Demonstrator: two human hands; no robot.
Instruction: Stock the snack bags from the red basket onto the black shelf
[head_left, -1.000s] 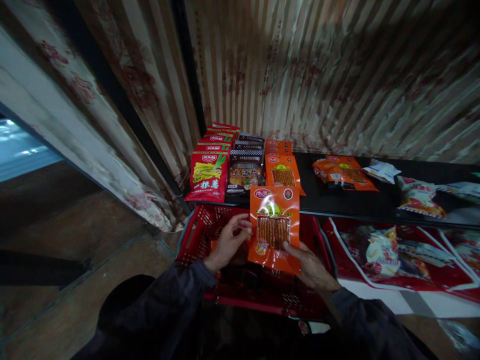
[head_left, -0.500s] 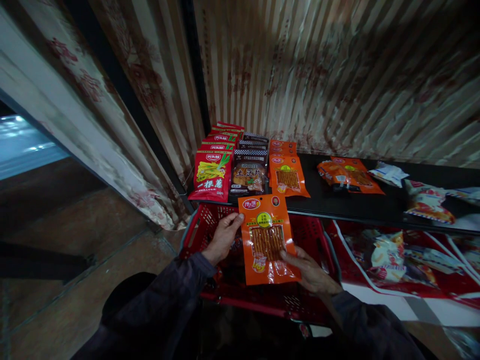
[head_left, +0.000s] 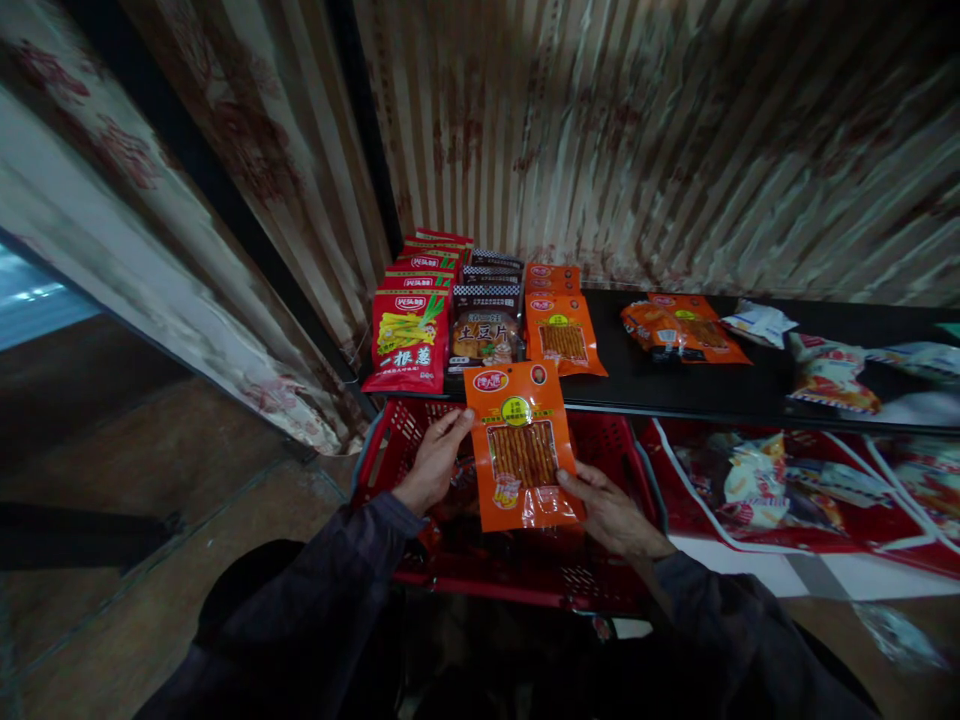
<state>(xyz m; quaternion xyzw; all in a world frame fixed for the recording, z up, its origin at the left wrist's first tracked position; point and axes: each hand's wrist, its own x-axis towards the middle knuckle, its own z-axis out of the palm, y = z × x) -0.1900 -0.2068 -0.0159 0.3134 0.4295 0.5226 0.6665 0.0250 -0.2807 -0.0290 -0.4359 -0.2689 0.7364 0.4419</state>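
Observation:
An orange snack packet [head_left: 523, 450] is held upright between both hands, front facing me, above a red plastic basket [head_left: 611, 590]. My left hand [head_left: 439, 455] pinches its left edge near the top. On the lower right edge, my right hand [head_left: 611, 510] grips it with the thumb on the front. Behind it on a black shelf [head_left: 637, 385] stand rows of red packets [head_left: 409, 340], dark packets [head_left: 484, 335] and matching orange packets [head_left: 562, 335]. Several items lie inside the basket, too dark to make out.
Farther right on the shelf lie loose orange packets [head_left: 686, 330] and white packets [head_left: 832, 370]. A red bag with white trim [head_left: 675, 480] holds more packets below. Pleated curtains [head_left: 480, 130] hang behind, and a black post [head_left: 364, 120] stands left.
The view has shifted slightly, and the orange packet appears a little higher and farther left, nearer the shelf edge. Both hands keep their hold on it.

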